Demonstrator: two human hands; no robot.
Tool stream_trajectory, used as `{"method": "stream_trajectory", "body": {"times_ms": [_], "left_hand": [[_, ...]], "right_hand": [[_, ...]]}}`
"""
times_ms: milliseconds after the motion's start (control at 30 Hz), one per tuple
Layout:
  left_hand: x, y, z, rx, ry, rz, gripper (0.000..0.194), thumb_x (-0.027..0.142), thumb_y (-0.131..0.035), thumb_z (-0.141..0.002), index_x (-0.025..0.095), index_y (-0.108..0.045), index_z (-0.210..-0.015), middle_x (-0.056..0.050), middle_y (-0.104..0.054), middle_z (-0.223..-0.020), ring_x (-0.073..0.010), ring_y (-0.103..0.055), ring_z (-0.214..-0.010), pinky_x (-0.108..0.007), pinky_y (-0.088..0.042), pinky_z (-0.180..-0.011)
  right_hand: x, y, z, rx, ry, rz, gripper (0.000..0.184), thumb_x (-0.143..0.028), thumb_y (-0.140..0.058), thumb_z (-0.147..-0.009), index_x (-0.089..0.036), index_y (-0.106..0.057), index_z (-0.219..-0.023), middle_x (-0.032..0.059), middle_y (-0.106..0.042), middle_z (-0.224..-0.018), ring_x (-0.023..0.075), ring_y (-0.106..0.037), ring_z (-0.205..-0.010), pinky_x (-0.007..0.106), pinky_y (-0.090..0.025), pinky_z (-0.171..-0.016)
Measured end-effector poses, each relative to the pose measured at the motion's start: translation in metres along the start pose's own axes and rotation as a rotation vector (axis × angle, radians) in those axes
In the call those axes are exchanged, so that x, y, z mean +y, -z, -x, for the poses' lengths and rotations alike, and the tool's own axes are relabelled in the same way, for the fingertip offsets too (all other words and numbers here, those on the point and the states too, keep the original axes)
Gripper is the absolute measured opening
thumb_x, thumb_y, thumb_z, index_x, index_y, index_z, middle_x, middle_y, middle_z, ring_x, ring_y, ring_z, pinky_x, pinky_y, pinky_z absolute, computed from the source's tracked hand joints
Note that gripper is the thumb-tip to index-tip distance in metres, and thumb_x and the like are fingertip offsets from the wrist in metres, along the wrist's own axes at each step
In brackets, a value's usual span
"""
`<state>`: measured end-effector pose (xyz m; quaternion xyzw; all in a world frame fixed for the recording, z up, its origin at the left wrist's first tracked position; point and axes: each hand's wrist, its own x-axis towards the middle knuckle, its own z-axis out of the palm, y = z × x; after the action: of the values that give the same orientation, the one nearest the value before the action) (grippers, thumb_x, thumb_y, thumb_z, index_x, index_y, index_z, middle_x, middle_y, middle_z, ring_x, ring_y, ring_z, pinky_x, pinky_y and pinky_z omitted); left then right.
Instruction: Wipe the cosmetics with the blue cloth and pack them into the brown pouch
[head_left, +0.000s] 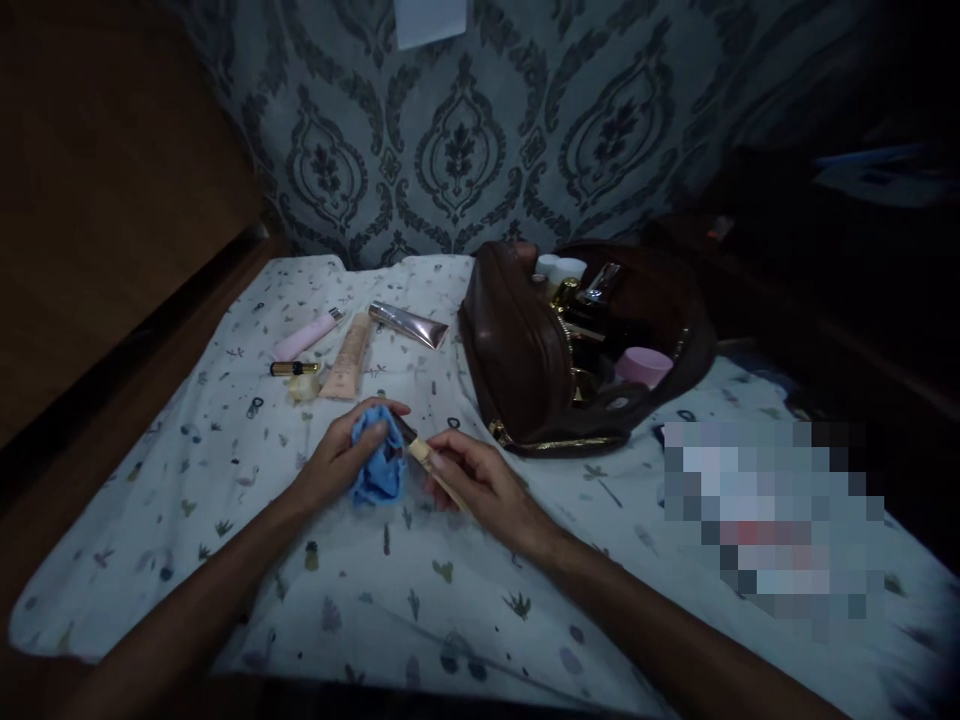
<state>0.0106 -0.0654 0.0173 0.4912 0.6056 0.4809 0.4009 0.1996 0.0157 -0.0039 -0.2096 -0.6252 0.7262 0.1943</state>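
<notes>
My left hand [349, 445] is closed around a crumpled blue cloth [380, 470]. In my right hand [484, 485] is a slim beige cosmetic stick with a dark end [420, 449], gripped by thumb and fingers. The dark end points up and left, against the cloth. Whether it is a tube or a brush I cannot tell. Beyond my left hand lie a peach squeeze tube [349, 360], a shiny silver-pink tube [409, 325], a pink tube [309, 337], a small dark vial with a gold end [294, 369] and a little cream-coloured jar [304, 388].
A brown cosmetic bag [517, 350] gapes to the right, holding several bottles and a pink-lidded container [643, 367]. A blurred-out object [765, 520] lies right of it. White printed cloth [375, 610] covers the surface, against a patterned wall [461, 150]. Wooden furniture [112, 180] borders the left.
</notes>
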Motion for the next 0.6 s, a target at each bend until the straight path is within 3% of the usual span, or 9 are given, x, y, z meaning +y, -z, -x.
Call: {"method": "stream_trajectory", "body": {"times_ms": [133,333,500,600], "left_hand": [[0.002,-0.001,-0.001,-0.001,-0.091,-0.101,0.038,0.055,-0.060,-0.089,0.018,-0.063,-0.099,0.000,-0.059,-0.081,-0.0152,-0.054,-0.070,-0.025,-0.045,-0.065],[-0.005,-0.003,0.000,0.121,-0.044,-0.189,0.057,0.072,-0.047,-0.088,0.020,-0.048,-0.065,0.002,-0.047,-0.059,-0.0136,-0.045,-0.056,-0.026,-0.041,-0.055],[-0.004,-0.012,0.001,0.052,-0.045,-0.229,0.060,0.073,-0.044,-0.089,0.019,-0.055,-0.063,0.000,-0.054,-0.057,-0.0155,-0.049,-0.054,-0.028,-0.044,-0.053],[-0.004,-0.018,0.001,-0.002,-0.052,-0.240,0.057,0.068,-0.044,-0.091,0.019,-0.068,-0.076,-0.004,-0.065,-0.066,-0.0196,-0.058,-0.061,-0.032,-0.052,-0.061]], "right_hand": [[-0.003,-0.001,0.001,-0.097,-0.105,-0.161,0.047,-0.067,-0.061,-0.085,-0.020,-0.059,-0.092,-0.0007,-0.064,-0.072,0.0109,-0.056,-0.054,0.023,-0.043,-0.052],[-0.001,-0.006,0.001,-0.124,-0.173,-0.197,0.054,-0.070,-0.069,-0.074,-0.019,-0.059,-0.089,-0.0024,-0.060,-0.072,0.0113,-0.054,-0.060,0.024,-0.042,-0.056],[0.001,-0.008,-0.001,-0.051,-0.061,-0.131,0.056,-0.064,-0.083,-0.059,-0.017,-0.058,-0.075,-0.0047,-0.051,-0.070,0.0098,-0.045,-0.067,0.024,-0.035,-0.064],[0.003,-0.005,-0.001,-0.007,-0.060,-0.140,0.054,-0.060,-0.086,-0.057,-0.018,-0.056,-0.071,-0.0046,-0.050,-0.069,0.0102,-0.043,-0.066,0.024,-0.034,-0.063]]}}
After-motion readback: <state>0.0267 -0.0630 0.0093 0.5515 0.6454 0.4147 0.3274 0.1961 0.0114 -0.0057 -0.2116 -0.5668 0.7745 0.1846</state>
